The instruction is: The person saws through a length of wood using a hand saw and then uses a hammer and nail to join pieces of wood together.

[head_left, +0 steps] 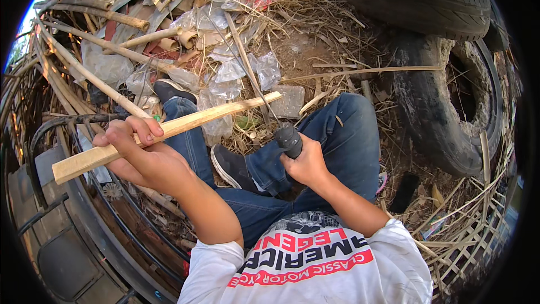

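Observation:
My left hand [151,160] is closed around a pale, squared wooden stick [194,123], which slants up to the right across my legs. In my right hand [309,162] is the thick black handle of a long knife [288,141]. Its narrow blade, seen nearly edge-on, points up and to the left past the stick's far end. Whether blade and wood touch, I cannot tell. Behind them, a flat light strip [241,50] lies among the litter on the ground.
Two worn tyres [416,0] [416,101] are at the right. Bamboo poles [107,48] and crumpled clear plastic [230,70] cover the far left. A flat grey block [290,101] lies beyond my knees. Woven lattice [472,242] is at lower right, dark metal framing [62,202] at lower left.

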A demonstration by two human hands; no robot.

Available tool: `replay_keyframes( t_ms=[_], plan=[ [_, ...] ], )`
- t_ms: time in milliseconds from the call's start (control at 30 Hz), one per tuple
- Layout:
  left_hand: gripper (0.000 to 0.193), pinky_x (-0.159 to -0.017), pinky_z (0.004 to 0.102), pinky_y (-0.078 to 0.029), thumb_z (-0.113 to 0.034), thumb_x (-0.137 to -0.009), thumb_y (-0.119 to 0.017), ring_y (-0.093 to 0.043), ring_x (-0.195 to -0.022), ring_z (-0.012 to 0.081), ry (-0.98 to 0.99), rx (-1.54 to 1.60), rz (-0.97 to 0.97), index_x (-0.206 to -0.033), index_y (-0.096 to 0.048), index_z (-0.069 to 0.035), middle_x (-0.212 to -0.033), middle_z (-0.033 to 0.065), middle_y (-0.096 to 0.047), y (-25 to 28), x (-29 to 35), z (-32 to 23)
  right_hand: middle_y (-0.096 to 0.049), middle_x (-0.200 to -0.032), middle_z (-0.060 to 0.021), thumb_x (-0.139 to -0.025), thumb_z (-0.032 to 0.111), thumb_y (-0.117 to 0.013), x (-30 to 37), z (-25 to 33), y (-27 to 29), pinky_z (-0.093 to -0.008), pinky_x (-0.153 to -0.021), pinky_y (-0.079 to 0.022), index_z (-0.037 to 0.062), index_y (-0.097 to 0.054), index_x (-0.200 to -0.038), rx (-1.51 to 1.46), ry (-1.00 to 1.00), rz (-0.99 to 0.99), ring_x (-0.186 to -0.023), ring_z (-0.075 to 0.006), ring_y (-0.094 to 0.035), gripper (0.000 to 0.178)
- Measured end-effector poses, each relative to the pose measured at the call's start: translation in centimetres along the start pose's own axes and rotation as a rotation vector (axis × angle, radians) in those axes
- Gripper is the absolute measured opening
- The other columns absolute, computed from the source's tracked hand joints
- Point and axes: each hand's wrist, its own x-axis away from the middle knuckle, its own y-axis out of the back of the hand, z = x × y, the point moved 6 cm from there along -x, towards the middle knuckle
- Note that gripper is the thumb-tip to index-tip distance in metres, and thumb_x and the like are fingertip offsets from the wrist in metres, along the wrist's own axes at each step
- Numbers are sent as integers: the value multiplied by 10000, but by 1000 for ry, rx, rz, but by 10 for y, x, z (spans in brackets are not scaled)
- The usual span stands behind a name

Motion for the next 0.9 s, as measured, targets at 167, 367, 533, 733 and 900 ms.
replay_keyframes(
  t_ms=[167, 367, 533, 733, 900],
  plan=[
    [220, -637, 289, -376, -221, -972, -559, -410, -667, 109, 32, 86, 111, -1080, -403, -109, -748, 4, -377, 8, 12, -7, -657, -775, -239, -664, 115, -699, 2, 8, -16, -427, -707, -529, -7, -620, -957, 31, 52, 84, -790, -427, -643, 327],
    [253, -675, 290, -359, -199, -956, -585, -397, -688, 109, 34, 77, 158, -1093, -384, -131, -774, 2, -365, 8, 26, -15, -648, -776, -261, -670, 141, -696, -6, -24, -22, -461, -716, -522, -1, -626, -973, 142, 11, 62, -775, -437, -634, 342],
    [251, -667, 281, -358, -193, -949, -597, -394, -689, 107, 24, 90, 184, -1078, -389, -137, -772, 0, -362, 15, 26, -15, -648, -770, -256, -689, 159, -679, 0, -4, -19, -473, -716, -516, 12, -624, -962, 161, 18, 55, -774, -445, -626, 315],
    [158, -652, 281, -346, -136, -948, -590, -379, -677, 101, 12, 98, 166, -1028, -454, -141, -735, -8, -368, 14, 34, -19, -651, -760, -247, -695, 164, -682, -11, -30, -13, -482, -710, -515, 11, -633, -883, 259, -85, 21, -770, -437, -632, 247],
    [224, -667, 283, -366, -133, -946, -590, -390, -681, 104, 22, 18, 169, -1060, -398, -147, -731, -5, -344, 22, 31, -14, -649, -764, -254, -683, 162, -690, 0, -10, -15, -478, -721, -518, 1, -644, -905, 174, -26, 34, -773, -440, -630, 278]
  ],
)
